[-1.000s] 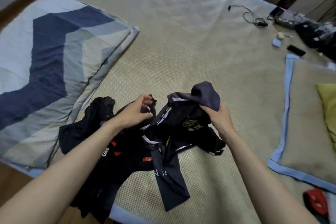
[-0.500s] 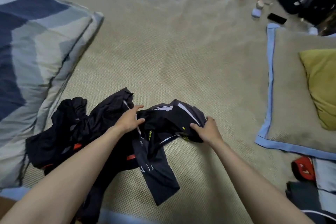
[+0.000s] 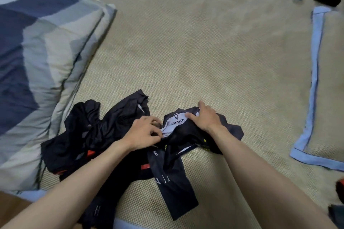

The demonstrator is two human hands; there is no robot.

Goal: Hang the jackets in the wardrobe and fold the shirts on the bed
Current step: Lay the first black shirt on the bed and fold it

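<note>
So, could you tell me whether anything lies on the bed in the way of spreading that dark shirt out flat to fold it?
Nothing visible lies on the mat just beyond the dark shirt, which both hands already touch. On its left side, though, the shirt overlaps the black garment pile, so it may need pulling clear first.

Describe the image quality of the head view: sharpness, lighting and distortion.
Head view: soft motion blur overall, worst on the blue-and-grey striped quilt and the far small items; the white VITALITY collar label on the black jersey stays legible. Even, diffuse daylight on the beige woven bed mat, no harsh shadows or glare. Wide-angle stretching enlarges both forearms near the bottom edge.
</note>
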